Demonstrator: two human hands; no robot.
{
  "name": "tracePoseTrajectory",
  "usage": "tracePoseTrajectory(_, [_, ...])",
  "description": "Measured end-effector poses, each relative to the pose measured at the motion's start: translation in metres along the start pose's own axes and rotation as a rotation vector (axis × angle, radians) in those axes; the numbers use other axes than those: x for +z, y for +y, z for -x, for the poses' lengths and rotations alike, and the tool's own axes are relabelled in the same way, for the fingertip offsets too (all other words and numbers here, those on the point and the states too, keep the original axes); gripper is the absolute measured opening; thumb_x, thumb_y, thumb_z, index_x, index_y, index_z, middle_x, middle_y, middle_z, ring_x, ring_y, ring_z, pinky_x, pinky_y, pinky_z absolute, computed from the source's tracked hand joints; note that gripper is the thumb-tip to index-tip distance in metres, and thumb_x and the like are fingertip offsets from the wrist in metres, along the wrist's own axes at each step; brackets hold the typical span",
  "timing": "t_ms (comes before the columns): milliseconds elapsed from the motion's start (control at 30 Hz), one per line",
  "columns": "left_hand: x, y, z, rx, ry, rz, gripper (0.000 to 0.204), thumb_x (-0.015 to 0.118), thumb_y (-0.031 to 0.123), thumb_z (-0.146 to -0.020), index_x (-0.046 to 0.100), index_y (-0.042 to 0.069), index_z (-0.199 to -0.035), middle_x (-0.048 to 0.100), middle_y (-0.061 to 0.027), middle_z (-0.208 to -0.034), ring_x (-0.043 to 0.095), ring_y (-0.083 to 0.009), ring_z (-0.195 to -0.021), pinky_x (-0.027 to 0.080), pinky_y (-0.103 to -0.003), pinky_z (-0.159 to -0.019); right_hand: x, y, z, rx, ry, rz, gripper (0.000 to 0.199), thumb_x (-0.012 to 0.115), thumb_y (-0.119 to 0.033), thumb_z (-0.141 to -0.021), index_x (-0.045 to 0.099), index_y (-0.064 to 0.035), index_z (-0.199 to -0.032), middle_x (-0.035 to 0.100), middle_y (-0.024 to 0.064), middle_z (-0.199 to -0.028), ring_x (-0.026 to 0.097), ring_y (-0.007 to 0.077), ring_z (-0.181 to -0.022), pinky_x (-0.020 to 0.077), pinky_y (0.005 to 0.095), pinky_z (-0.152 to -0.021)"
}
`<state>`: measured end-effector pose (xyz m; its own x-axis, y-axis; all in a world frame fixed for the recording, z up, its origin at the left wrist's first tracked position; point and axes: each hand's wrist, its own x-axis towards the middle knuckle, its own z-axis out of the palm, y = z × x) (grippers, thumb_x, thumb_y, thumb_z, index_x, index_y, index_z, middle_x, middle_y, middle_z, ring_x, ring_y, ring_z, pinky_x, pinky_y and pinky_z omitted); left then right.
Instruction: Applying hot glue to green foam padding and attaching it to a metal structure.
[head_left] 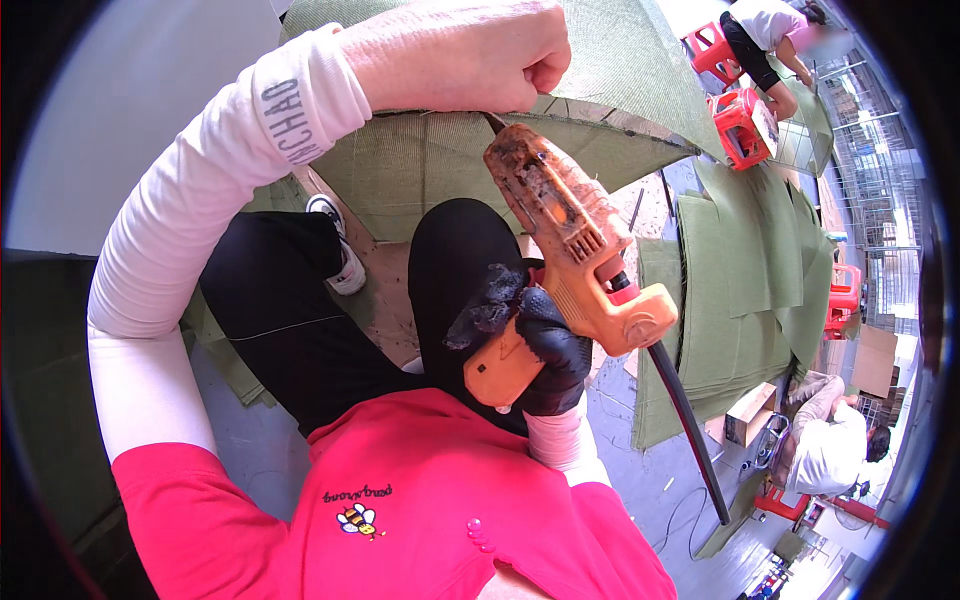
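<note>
My right hand [555, 352], in a black glove, is wrapped round the handle of an orange glue gun [590, 268]. Dark, crusted residue covers the gun's front part. A long black glue stick [688, 430] runs out of its back end toward the lower right. The nozzle points up at the edge of a curved green woven fabric panel [430, 165], close under my left hand [475, 55]. That hand is bare, its fingers curled closed at the panel's edge. Where exactly the fingertips pinch the fabric is hidden.
Stacked green fabric sheets [725, 310] lie at the right. Beyond them are red plastic stools [742, 128], wire racks [880, 170] and a cardboard box [750, 413]. Two other people work there, one at the upper right and one at the lower right.
</note>
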<state>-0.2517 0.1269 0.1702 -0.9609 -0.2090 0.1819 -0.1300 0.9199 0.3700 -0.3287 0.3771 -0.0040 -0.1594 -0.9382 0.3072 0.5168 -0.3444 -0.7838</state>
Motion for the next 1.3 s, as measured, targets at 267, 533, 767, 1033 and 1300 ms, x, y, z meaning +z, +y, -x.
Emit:
tracePoseTrajectory(267, [-0.001,0.002,-0.004,-0.042,-0.026,-0.009,0.017,0.062,0.007,-0.075,0.071,-0.006,-0.082,0.067,-0.0231,-0.075,0.070,-0.0320,-0.071,0.054,-0.037,-0.070,-0.018,-0.001,0.002,0.026,0.314,0.055,0.041,0.053,-0.014,-0.089,0.060,0.0090,-0.122,0.065,0.0169,-0.124,0.062,0.0271,-0.114,0.0450,0.0403,-0.105])
tracePoseTrajectory(533, [-0.006,0.004,-0.004,-0.067,-0.062,-0.003,0.017,0.062,0.007,-0.075,0.071,-0.005,-0.082,0.067,-0.0224,-0.074,0.070,-0.0317,-0.070,0.054,-0.037,-0.069,0.007,-0.014,-0.006,0.087,0.089,-0.049,0.039,0.048,-0.012,-0.091,0.062,0.0076,-0.122,0.065,0.0150,-0.125,0.056,0.0233,-0.124,0.0373,0.0356,-0.111])
tracePoseTrajectory(767, [-0.002,0.003,-0.001,-0.042,-0.018,0.008,0.017,0.062,0.007,-0.075,0.071,-0.006,-0.082,0.068,-0.0223,-0.074,0.070,-0.0317,-0.070,0.054,-0.037,-0.069,-0.005,-0.013,-0.003,0.144,0.370,-0.304,0.052,0.052,-0.015,-0.080,0.058,0.0131,-0.123,0.066,0.0195,-0.119,0.063,0.0275,-0.113,0.0464,0.0406,-0.104])
tracePoseTrajectory(1033, [-0.001,0.002,-0.001,-0.031,0.006,0.008,0.017,0.063,0.007,-0.076,0.070,-0.006,-0.083,0.067,-0.0223,-0.073,0.069,-0.0320,-0.070,0.053,-0.038,-0.068,-0.004,-0.010,0.002,0.037,0.277,-0.177,0.057,0.053,-0.016,-0.079,0.055,0.0125,-0.128,0.064,0.0194,-0.124,0.063,0.0278,-0.112,0.0465,0.0403,-0.104])
tracePoseTrajectory(1300, [0.001,0.000,-0.002,-0.025,0.007,-0.001,0.017,0.063,0.008,-0.074,0.070,-0.005,-0.082,0.067,-0.0222,-0.074,0.069,-0.0327,-0.070,0.053,-0.038,-0.068,-0.014,-0.010,0.004,0.159,0.240,-0.400,0.058,0.052,-0.018,-0.081,0.055,0.0115,-0.130,0.066,0.0179,-0.120,0.061,0.0262,-0.116,0.0439,0.0401,-0.106])
